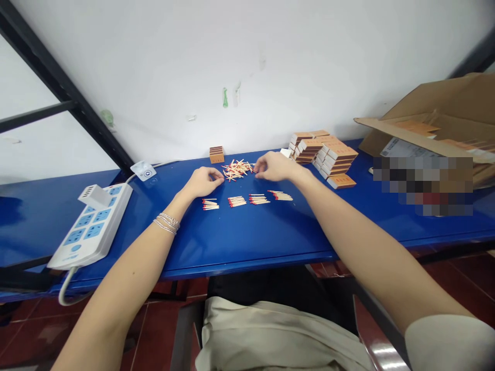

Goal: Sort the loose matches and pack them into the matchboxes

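Observation:
A loose heap of red-tipped matches [237, 170] lies on the blue table between my two hands. At the heap's left edge, my left hand [204, 181] is curled with thumb and fingertips together; whatever they pinch is too small to make out. From the other side, my right hand [275, 166] bends its fingers in a pinch by the heap's right edge, its contents also unclear. Nearer me lie separate groups of matches in a row: a small group [211, 204] at the left, two bundles [237, 201] [259, 199] in the middle, and a slanted one [281, 196] at the right.
Matchboxes [334, 154] are stacked at the back right, and a small matchbox stack [216, 154] stands against the wall. An open cardboard box [436, 111] occupies the right end. At the left lies a white power strip [96, 221] with its cable.

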Demonstrator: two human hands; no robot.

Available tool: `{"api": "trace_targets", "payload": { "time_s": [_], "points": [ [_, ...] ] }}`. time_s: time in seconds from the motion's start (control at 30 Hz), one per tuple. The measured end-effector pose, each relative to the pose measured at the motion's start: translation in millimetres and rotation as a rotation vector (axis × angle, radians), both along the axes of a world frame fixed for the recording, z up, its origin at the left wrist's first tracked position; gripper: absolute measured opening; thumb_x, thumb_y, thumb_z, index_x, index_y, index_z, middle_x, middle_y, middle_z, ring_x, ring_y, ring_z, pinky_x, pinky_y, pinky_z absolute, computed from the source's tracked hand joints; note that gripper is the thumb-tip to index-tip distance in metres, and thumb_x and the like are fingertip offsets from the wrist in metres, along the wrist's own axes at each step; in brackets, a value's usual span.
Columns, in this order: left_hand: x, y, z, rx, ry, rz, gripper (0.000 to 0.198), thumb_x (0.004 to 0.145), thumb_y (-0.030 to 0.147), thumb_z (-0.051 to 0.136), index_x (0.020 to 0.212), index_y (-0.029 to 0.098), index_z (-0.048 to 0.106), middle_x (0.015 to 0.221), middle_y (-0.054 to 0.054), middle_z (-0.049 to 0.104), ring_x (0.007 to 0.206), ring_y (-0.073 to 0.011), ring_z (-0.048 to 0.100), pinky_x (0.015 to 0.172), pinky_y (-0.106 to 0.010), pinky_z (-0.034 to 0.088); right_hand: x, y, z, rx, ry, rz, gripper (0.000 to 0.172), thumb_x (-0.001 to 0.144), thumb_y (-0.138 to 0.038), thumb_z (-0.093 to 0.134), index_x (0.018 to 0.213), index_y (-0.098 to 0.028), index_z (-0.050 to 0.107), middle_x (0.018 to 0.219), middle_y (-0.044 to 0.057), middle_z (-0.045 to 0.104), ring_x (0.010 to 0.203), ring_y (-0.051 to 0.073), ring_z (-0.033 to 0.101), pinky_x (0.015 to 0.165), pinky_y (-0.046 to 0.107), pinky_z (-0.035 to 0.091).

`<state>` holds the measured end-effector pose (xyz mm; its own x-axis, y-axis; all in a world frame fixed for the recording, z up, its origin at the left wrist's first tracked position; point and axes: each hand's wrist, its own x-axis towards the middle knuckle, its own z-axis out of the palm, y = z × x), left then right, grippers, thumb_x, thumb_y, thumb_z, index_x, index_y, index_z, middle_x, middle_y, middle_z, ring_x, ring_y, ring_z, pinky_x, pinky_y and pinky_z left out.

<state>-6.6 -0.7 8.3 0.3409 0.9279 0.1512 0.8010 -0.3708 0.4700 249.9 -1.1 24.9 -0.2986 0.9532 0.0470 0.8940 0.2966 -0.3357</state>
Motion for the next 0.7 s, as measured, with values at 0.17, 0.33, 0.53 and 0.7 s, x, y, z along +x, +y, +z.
{"api": "trace_targets", "payload": {
  "time_s": [0.17,0.33,0.53,0.7],
  "points": [
    [-0.1,-0.1,-0.3,0.006,-0.004,-0.002,0.019,0.078,0.026,0.065,0.093,0.018,0.075,0.088,-0.005,0.075,0.067,-0.0145,0.061,0.07,-0.028,0.048,-32.2,6.6,-22.5,0.162,0.077,-0.036,0.03,0.08,-0.028,0.068,0.108,-0.016,0.07,0.105,0.01,0.073,0.093,0.02,0.066,0.082,0.027,0.047],
    [-1.2,1.0,-2.0,0.006,0.001,-0.009,0.021,0.08,0.027,0.064,0.094,0.017,0.075,0.088,-0.005,0.076,0.066,-0.0145,0.061,0.07,-0.028,0.048,-46.3,3.3,-22.0,0.113,-0.011,-0.123,0.018,0.082,-0.014,0.058,0.095,-0.016,0.071,0.104,0.014,0.073,0.099,0.026,0.066,0.082,0.029,0.048],
    [-1.3,1.0,-2.0,-0.001,-0.011,-0.005,0.02,0.079,0.026,0.066,0.094,0.017,0.075,0.089,-0.005,0.076,0.067,-0.0146,0.062,0.071,-0.028,0.048,-42.2,3.1,-19.8,0.052,-0.084,-0.183,0.022,0.078,-0.011,0.058,0.096,-0.013,0.07,0.106,0.018,0.072,0.1,0.03,0.067,0.078,0.031,0.049],
    [-1.8,0.8,-1.6,-0.006,-0.012,-0.009,0.021,0.078,0.026,0.066,0.095,0.018,0.076,0.088,-0.005,0.076,0.067,-0.0153,0.062,0.072,-0.03,0.049,-28.7,9.8,-16.3,0.068,0.045,-0.17,0.021,0.077,-0.009,0.059,0.091,-0.012,0.074,0.096,0.015,0.075,0.097,0.026,0.068,0.082,0.028,0.049]
  ]
}}
